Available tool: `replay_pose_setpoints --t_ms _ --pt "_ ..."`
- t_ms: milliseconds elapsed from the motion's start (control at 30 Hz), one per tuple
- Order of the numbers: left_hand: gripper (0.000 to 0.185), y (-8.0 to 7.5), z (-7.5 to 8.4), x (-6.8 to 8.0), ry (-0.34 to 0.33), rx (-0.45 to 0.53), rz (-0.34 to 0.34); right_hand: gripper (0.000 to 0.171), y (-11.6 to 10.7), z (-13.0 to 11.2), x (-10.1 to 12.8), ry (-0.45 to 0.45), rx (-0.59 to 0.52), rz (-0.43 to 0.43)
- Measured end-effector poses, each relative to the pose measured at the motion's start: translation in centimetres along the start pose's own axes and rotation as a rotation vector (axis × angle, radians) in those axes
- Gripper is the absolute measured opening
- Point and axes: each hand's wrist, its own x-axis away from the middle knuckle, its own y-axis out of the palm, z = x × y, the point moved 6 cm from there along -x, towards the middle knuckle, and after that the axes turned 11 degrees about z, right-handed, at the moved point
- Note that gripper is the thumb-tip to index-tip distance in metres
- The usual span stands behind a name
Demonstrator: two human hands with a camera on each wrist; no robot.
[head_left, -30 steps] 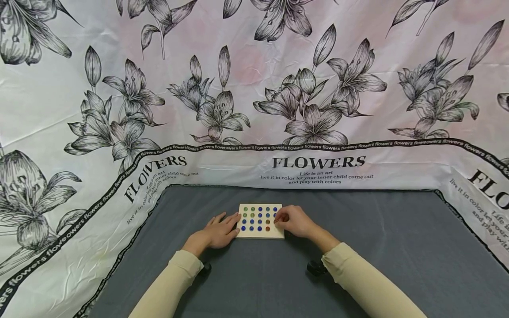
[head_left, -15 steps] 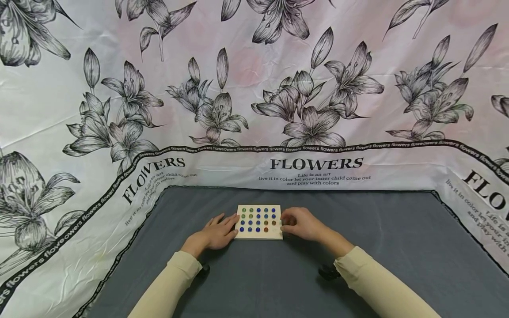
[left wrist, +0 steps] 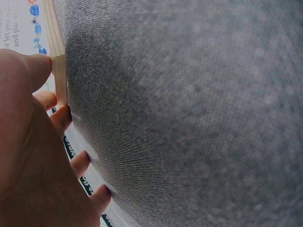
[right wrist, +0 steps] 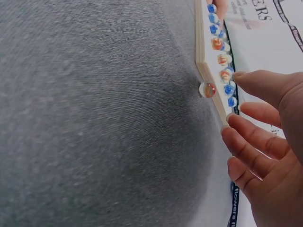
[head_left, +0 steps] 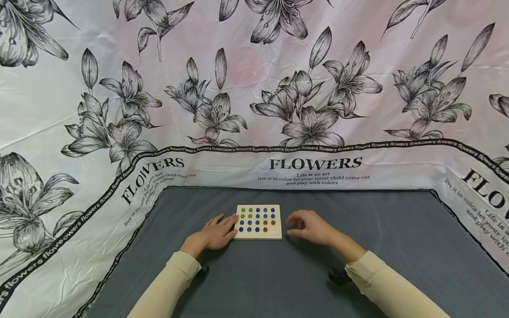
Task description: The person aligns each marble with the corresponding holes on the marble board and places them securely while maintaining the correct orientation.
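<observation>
A loose marble, clear with an orange swirl, lies on the grey surface right against the near right corner of the wooden board. From my head view it is only a small dark speck just off that corner. My right hand hovers just beside it, fingers relaxed and slightly spread, holding nothing; the fingertips are close to the marble and the board's edge but apart from both.

The board lies flat near the middle of the surface, and its dimples hold rows of marbles, mostly blue, with some green on the left and a few orange on the right. A couple of dimples at the right side show bare wood.

My left hand rests flat on the surface with straight fingers touching the board's left edge, gripping nothing.

I wear cream sleeves on both arms. Around the grey surface hangs a white cloth printed with black lilies and the word FLOWERS.
</observation>
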Motion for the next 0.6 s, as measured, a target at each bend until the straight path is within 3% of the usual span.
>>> replay_pose_setpoints --t_ms 600 --pt "0.057 0.0 0.1 0.1 0.001 0.006 0.0 0.033 1.1 0.7 1.3 0.053 -0.058 -0.048"
